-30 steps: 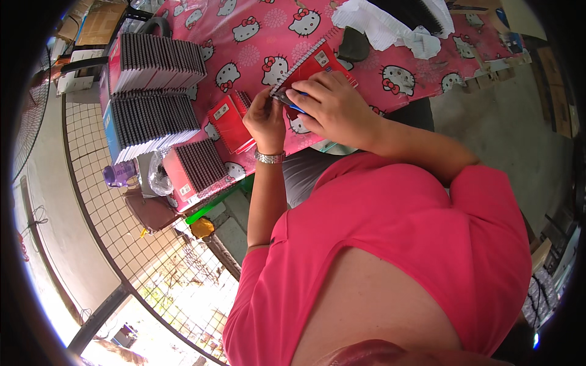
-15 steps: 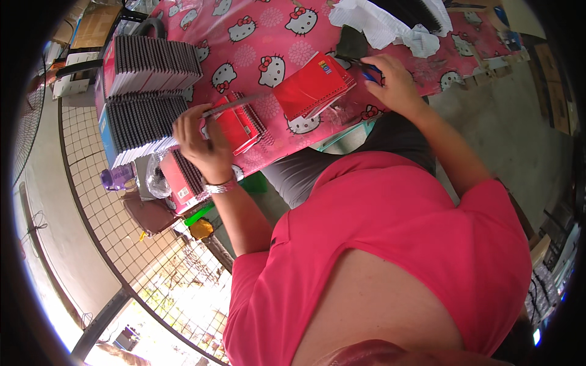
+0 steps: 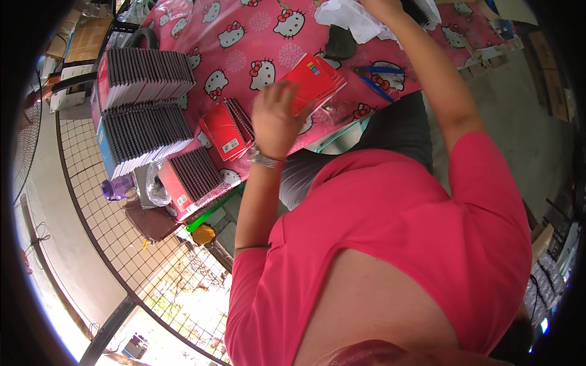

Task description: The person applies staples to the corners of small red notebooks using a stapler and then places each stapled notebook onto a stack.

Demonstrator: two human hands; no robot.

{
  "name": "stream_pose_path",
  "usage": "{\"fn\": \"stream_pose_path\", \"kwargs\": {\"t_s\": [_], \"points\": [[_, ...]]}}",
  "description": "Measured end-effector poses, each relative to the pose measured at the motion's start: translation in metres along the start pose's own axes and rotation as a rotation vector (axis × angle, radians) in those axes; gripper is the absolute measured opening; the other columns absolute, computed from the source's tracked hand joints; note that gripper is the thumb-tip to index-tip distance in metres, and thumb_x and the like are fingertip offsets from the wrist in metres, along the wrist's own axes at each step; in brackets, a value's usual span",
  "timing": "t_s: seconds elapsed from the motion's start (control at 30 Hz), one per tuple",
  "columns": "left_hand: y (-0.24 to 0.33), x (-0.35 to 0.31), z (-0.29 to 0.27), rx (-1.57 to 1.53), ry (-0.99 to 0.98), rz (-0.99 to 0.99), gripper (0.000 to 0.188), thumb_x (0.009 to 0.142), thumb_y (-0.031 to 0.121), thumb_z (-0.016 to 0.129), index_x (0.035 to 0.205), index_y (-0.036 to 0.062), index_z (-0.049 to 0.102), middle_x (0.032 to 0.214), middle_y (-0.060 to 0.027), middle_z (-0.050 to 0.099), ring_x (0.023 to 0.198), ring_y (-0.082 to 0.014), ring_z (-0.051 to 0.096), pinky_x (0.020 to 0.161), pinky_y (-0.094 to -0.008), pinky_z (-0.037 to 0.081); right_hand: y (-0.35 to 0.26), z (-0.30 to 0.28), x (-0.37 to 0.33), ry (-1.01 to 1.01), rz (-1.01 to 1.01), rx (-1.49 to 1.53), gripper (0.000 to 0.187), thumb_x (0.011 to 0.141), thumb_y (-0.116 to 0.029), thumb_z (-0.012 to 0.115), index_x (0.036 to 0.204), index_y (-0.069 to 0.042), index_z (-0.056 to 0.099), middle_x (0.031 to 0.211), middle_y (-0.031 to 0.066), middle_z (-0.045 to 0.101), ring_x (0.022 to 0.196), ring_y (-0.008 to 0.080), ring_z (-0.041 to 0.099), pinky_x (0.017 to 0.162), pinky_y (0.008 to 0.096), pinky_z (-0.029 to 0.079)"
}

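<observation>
My left hand (image 3: 276, 119) is over the near-left edge of a red spiral notebook stack (image 3: 314, 78), fingers slightly apart, with nothing visible in them. Whether it touches the covers I cannot tell. To its left lies a smaller pile of red spiral notebooks (image 3: 227, 129). My right hand (image 3: 379, 7) reaches to the top edge of the picture, at crumpled white paper (image 3: 348, 21) with dark binding coils (image 3: 424, 13) beside it; its fingers are cut off from view. Blue-handled pliers (image 3: 377, 84) lie on the pink table cover, right of the notebooks.
Tall rows of spiral notebooks (image 3: 146, 131) stand at the left, with a smaller red-covered row (image 3: 192, 177) nearer me. A dark, flat piece (image 3: 339, 43) lies beyond the red stack. A purple bottle (image 3: 117, 188) and wire mesh (image 3: 110, 226) are at the left side.
My right hand has let go of the pliers and moved up to the white paper. My left hand has moved right from the smaller pile; the thin strip it held no longer shows.
</observation>
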State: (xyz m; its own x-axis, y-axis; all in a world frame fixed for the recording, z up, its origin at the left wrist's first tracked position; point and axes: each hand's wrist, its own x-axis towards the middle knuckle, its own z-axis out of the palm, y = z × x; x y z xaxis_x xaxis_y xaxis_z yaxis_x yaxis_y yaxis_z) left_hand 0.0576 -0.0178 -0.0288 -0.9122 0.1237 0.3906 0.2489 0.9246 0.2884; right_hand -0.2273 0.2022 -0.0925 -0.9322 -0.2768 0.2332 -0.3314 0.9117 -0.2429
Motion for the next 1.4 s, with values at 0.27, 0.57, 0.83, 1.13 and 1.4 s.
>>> {"fn": "stream_pose_path", "kwargs": {"t_s": [0.27,0.57,0.83,1.13,1.4], "points": [[0.013,-0.012,0.005,0.070,-0.204,0.038,0.026,0.079,0.011,0.069,0.105,0.0094,0.065,0.099,-0.0064,0.066,0.082,-0.0280,0.065,0.073,-0.0384,0.054,-0.005,0.014,0.017,0.091,0.004,0.117,0.017,0.083,-0.017,0.059,0.087,-0.003,0.069,0.088,0.0237,0.069,0.084,0.0407,0.068,0.078,0.0513,0.054],[-0.008,0.009,-0.012,0.098,0.016,-0.027,0.023,0.086,0.005,0.060,0.108,0.0080,0.063,0.094,-0.0119,0.065,0.090,-0.0308,0.061,0.084,-0.0444,0.044,0.011,-0.029,0.026,-0.079,-0.053,0.036,0.020,0.083,-0.005,0.055,0.093,0.002,0.072,0.088,0.0269,0.066,0.096,0.0434,0.064,0.088,0.0464,0.051],[-0.015,0.005,0.001,0.122,0.107,-0.014,0.016,0.088,0.020,0.068,0.101,0.0130,0.062,0.091,-0.0034,0.064,0.090,-0.0249,0.059,0.085,-0.0411,0.040,-0.032,-0.074,-0.005,0.079,-0.429,0.340,0.032,0.084,0.000,0.055,0.109,-0.010,0.074,0.101,0.0144,0.061,0.098,0.0329,0.062,0.083,0.0425,0.050],[-0.015,0.005,0.002,0.079,0.095,-0.014,0.017,0.089,0.021,0.068,0.102,0.0123,0.063,0.093,-0.0039,0.065,0.091,-0.0251,0.060,0.087,-0.0409,0.039,-0.012,-0.081,-0.001,-0.626,-0.033,1.352,0.034,0.108,-0.020,0.042,0.130,-0.003,0.062,0.076,0.0008,0.060,0.057,0.0058,0.048,0.053,0.0204,0.039],[-0.013,0.007,0.002,0.088,0.087,-0.031,0.017,0.089,0.022,0.068,0.102,0.0123,0.064,0.094,-0.0043,0.066,0.092,-0.0252,0.060,0.087,-0.0411,0.039,-0.011,-0.063,0.011,-0.663,-0.267,1.028,0.035,0.107,-0.020,0.045,0.137,-0.006,0.058,0.081,0.0023,0.062,0.061,0.0083,0.048,0.059,0.0225,0.042]]}}
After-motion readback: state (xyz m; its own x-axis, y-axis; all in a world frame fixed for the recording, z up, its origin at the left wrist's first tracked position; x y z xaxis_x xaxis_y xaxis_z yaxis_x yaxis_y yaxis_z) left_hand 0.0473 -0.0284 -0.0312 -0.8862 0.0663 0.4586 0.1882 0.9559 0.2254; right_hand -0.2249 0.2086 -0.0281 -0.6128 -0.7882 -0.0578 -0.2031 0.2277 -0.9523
